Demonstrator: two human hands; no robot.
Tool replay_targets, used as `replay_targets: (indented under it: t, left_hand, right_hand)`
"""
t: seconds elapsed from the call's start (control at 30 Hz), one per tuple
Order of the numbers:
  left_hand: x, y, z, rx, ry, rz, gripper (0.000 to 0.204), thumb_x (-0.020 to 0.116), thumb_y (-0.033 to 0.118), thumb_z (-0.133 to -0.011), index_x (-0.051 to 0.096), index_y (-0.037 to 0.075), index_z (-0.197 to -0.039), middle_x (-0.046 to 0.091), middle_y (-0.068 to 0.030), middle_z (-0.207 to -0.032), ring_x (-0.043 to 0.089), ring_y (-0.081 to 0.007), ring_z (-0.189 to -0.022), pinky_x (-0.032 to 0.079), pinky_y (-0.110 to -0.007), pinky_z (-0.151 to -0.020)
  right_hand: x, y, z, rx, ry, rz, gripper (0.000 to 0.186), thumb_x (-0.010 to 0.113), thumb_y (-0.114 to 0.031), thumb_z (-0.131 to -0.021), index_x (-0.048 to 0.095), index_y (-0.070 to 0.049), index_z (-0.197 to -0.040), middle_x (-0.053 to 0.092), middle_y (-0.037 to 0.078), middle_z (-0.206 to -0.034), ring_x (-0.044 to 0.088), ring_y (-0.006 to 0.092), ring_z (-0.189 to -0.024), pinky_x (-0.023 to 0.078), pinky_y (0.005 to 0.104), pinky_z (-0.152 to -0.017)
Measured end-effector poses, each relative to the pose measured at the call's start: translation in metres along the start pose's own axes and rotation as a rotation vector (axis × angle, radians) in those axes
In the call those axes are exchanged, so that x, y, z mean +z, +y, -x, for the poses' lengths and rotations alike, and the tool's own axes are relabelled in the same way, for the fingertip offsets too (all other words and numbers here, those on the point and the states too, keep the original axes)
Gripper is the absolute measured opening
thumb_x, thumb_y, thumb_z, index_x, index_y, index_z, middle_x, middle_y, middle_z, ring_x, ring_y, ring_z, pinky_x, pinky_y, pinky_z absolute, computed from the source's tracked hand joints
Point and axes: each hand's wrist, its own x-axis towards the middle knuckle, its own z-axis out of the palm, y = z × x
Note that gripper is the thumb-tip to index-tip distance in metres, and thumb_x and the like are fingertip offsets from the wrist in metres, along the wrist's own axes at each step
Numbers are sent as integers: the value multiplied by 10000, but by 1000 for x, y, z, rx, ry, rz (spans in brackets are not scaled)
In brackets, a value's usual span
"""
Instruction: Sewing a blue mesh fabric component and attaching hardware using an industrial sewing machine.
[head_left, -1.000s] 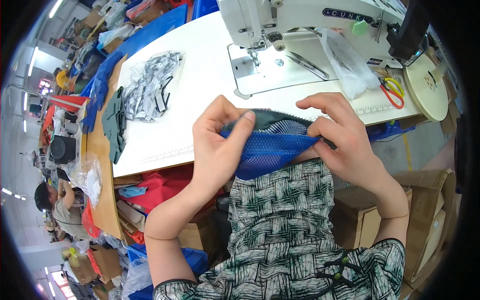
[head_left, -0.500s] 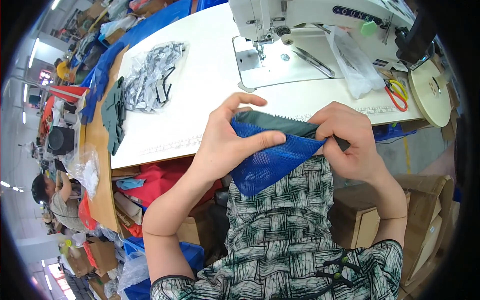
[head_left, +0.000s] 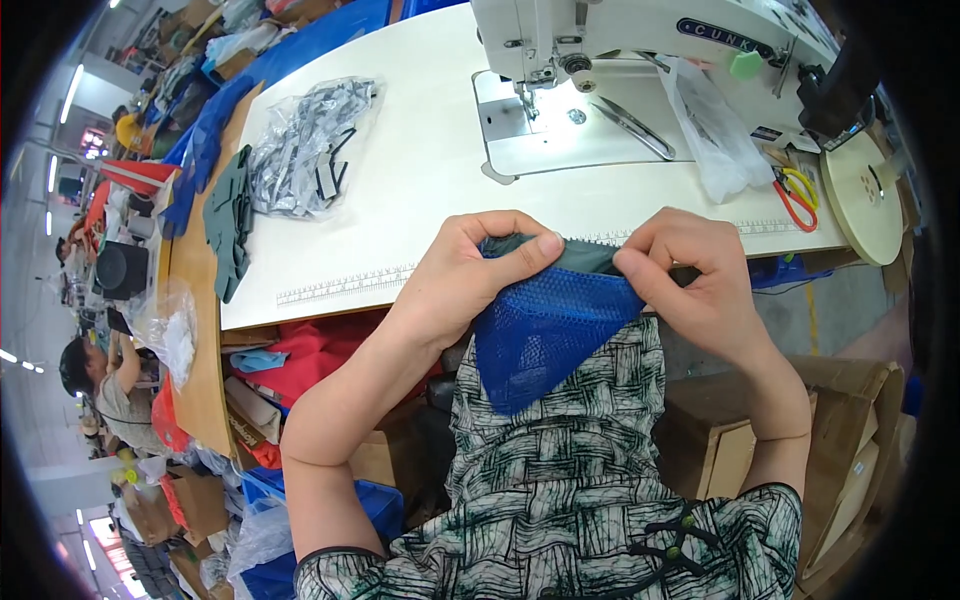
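Note:
A blue mesh piece (head_left: 540,350) hangs over my lap, with dark green fabric (head_left: 580,255) and a toothed zipper-like strip along its top edge. My left hand (head_left: 470,270) grips the upper left of the piece, thumb pressed on the edge. My right hand (head_left: 685,285) pinches its upper right end between thumb and fingers. Just beyond my hands lies the white table (head_left: 390,170) with a printed ruler along its front. A white sewing machine (head_left: 540,40) stands behind, with tweezers (head_left: 630,125) on its plate.
Bagged grey pieces (head_left: 310,150) and green fabric pieces (head_left: 228,225) lie at left; a plastic bag (head_left: 715,135), red-yellow scissors (head_left: 795,200) and a round reel (head_left: 865,200) at right. Cardboard boxes (head_left: 850,430) stand below. A co-worker (head_left: 105,385) works at far left.
The opening of the piece has narrowed and the blue mesh hangs lower. My left fingers have curled onto the top edge. My right index finger, earlier raised, is now bent at the edge.

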Motion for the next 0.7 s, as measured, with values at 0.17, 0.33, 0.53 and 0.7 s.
replay_targets:
  t: [0.17, 0.33, 0.53, 0.7]
  left_hand:
    - [-4, -5, 1, 21, -18, -22, 228, 758, 243, -1035, 778, 16, -1046, 752, -22, -913, 676, -60, -812, 531, -207, -740]
    - [-5, -6, 4, 39, -43, -14, 268, 722, 259, -1059, 781, -3, -1054, 757, -24, -903, 673, -61, -790, 534, -209, -732]
    - [-4, 2, 8, 54, -76, -272, 211, 872, 129, -907, 775, -10, -1033, 773, -39, -891, 704, -85, -779, 565, -227, -751]
    - [-5, -11, 2, 52, 107, -41, 219, 907, 92, -859, 747, 4, -980, 780, -69, -880, 731, -100, -753, 600, -229, -705]
  right_hand:
    - [1, 4, 2, 302, -91, -188, 365, 788, -87, -936, 563, -2, -661, 653, 7, -696, 530, 31, -645, 413, 239, -556]
    - [5, 5, 4, 421, -27, -234, 354, 764, -102, -969, 572, -33, -680, 568, -72, -673, 467, 3, -641, 364, 215, -556]
    - [9, 11, 2, 242, 43, -129, 321, 758, -138, -1002, 596, -27, -749, 605, -48, -696, 505, 2, -662, 395, 211, -591]
    - [1, 102, -38, 88, 356, 351, 223, 702, -232, -1030, 689, -12, -1061, 747, 114, -1028, 701, 216, -924, 539, 349, -789]
